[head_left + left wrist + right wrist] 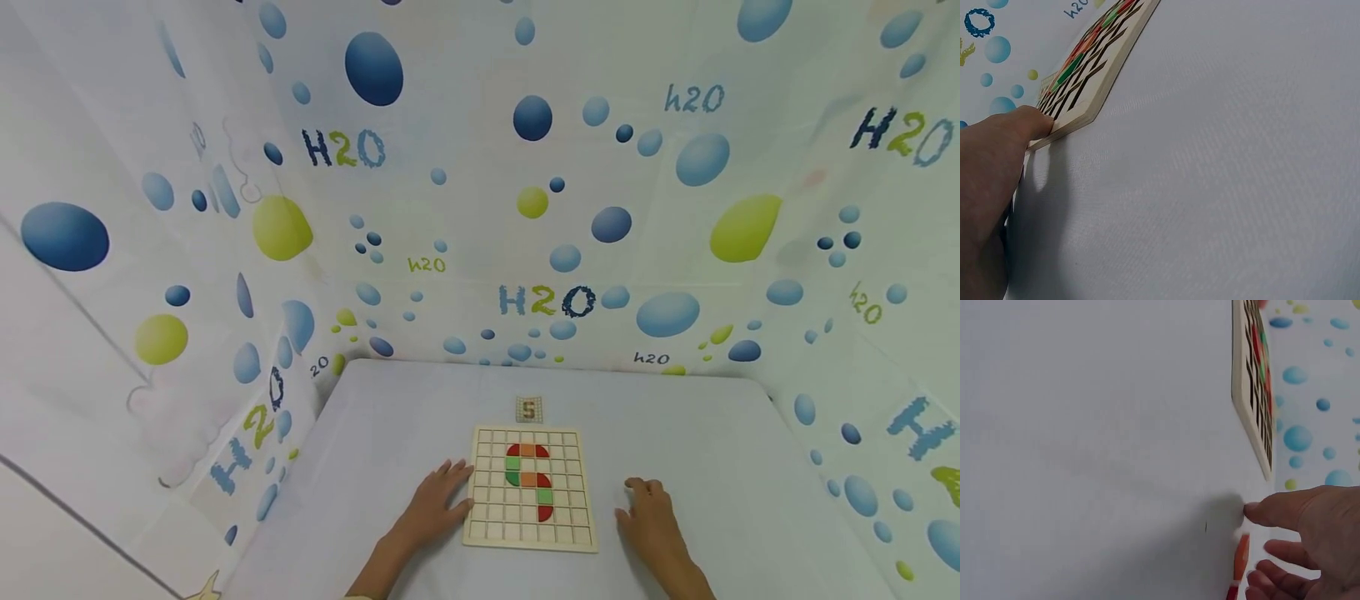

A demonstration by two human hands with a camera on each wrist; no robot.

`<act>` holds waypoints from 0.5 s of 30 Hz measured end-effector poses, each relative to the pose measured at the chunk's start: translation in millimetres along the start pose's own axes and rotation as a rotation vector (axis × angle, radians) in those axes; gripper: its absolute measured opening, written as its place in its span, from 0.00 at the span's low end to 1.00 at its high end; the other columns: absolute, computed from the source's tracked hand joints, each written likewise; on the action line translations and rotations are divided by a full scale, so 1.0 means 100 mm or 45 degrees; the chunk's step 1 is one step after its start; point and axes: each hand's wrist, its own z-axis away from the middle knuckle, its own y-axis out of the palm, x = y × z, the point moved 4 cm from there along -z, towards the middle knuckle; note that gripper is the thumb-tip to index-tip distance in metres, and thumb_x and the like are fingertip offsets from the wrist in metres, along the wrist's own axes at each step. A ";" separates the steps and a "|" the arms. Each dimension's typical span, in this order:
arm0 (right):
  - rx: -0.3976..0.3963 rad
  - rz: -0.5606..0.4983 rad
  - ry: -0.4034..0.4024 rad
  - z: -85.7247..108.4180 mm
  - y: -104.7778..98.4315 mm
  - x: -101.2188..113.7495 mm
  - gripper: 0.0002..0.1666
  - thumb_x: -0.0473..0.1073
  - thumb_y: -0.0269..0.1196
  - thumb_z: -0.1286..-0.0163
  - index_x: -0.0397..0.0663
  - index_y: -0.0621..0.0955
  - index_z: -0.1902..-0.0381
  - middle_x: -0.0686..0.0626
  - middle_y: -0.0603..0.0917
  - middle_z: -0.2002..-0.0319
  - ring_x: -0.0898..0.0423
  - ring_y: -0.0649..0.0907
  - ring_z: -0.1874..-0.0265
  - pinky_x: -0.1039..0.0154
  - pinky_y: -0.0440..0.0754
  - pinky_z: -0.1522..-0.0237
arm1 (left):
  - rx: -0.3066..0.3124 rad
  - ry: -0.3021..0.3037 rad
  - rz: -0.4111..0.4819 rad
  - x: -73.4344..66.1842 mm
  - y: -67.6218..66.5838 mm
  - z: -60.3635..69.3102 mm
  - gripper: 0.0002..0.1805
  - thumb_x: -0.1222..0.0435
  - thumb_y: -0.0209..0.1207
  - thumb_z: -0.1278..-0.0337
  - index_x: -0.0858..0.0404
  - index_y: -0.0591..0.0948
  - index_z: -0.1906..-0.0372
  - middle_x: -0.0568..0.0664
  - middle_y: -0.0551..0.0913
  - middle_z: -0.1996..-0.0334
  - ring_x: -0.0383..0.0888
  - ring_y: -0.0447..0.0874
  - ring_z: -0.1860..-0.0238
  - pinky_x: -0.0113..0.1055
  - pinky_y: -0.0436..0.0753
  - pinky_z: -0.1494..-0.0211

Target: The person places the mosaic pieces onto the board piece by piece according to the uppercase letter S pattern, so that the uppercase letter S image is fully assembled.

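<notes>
A square wooden grid board [491, 530] lies on the white table, with red, orange and green pieces set in its cells in an S-like shape. My left hand [433, 506] rests at the board's left edge, thumb and fingertips touching the rim. The left wrist view shows that thumb [1032, 122] against the board's corner. Right of the board, apart from it, is my right hand [651, 521], fingers loosely bent and holding nothing visible. In the right wrist view an orange piece [1241, 557] and a red piece [1232, 592] lie beside its fingers; the head view hides them.
A small pattern card [528, 409] with an S figure lies just beyond the board. The white-covered table [675, 425] reaches back to a curtain [465, 208] printed with bubbles and H2O lettering, which also hangs at both sides.
</notes>
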 end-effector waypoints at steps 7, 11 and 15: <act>0.042 0.051 0.007 0.00 -0.13 -0.14 0.16 0.36 0.74 0.35 0.32 0.83 0.54 0.37 0.82 0.59 0.44 0.82 0.61 0.45 0.85 0.59 | -0.040 0.032 -0.003 0.03 0.01 0.01 0.31 0.52 0.60 0.27 0.60 0.74 0.25 0.61 0.73 0.25 0.69 0.64 0.22 0.71 0.63 0.23; 0.087 -0.008 0.001 -0.04 -0.06 -0.17 0.10 0.34 0.71 0.31 0.35 0.84 0.55 0.41 0.82 0.60 0.47 0.81 0.61 0.46 0.85 0.56 | -0.003 0.003 0.018 0.04 0.02 0.00 0.32 0.53 0.60 0.27 0.61 0.73 0.24 0.61 0.72 0.23 0.67 0.62 0.21 0.70 0.61 0.20; 0.087 -0.090 -0.016 -0.08 0.02 -0.17 0.13 0.34 0.71 0.33 0.35 0.85 0.52 0.41 0.83 0.57 0.46 0.82 0.57 0.44 0.84 0.50 | -0.013 0.007 0.005 0.02 0.01 0.01 0.32 0.52 0.59 0.26 0.60 0.73 0.24 0.60 0.72 0.23 0.67 0.63 0.21 0.70 0.61 0.21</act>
